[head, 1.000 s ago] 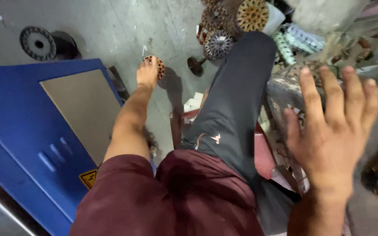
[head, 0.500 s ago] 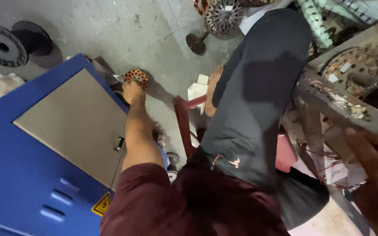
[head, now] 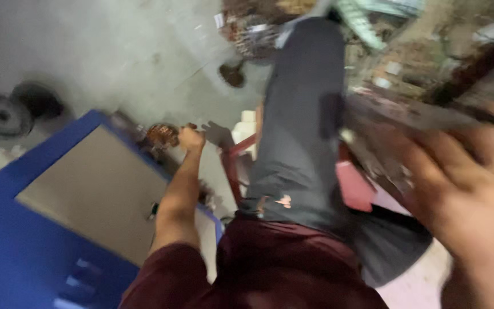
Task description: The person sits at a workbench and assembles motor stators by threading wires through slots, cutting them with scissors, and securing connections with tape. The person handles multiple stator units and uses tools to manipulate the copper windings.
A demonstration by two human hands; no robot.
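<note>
the left hand [head: 191, 139] is extended downward at arm's length, its fingers curled together around one edge of a small round copper-wound part [head: 162, 135]. the part sits just left of the hand, low down, beside the top corner of a blue cabinet [head: 41, 252] with a grey panel [head: 95, 200] set into its face. heavy blur hides how firmly the part is gripped.

the right hand [head: 475, 189] is raised close to the camera at the right side of the view, fingers spread apart. it overlaps a long dark bar [head: 418, 114], but blur makes it impossible to tell whether the fingers hold the bar or only pass in front of it.

between the two hands lies the person's dark trouser leg [head: 304, 137], with a maroon shirt [head: 270, 269] below it. a red stool frame [head: 232, 166] stands beside the leg. a black spool [head: 1, 114] lies on the grey concrete floor [head: 115, 51] at far left, well apart from the hands. more round wound parts [head: 258, 28] are piled at the top.
</note>
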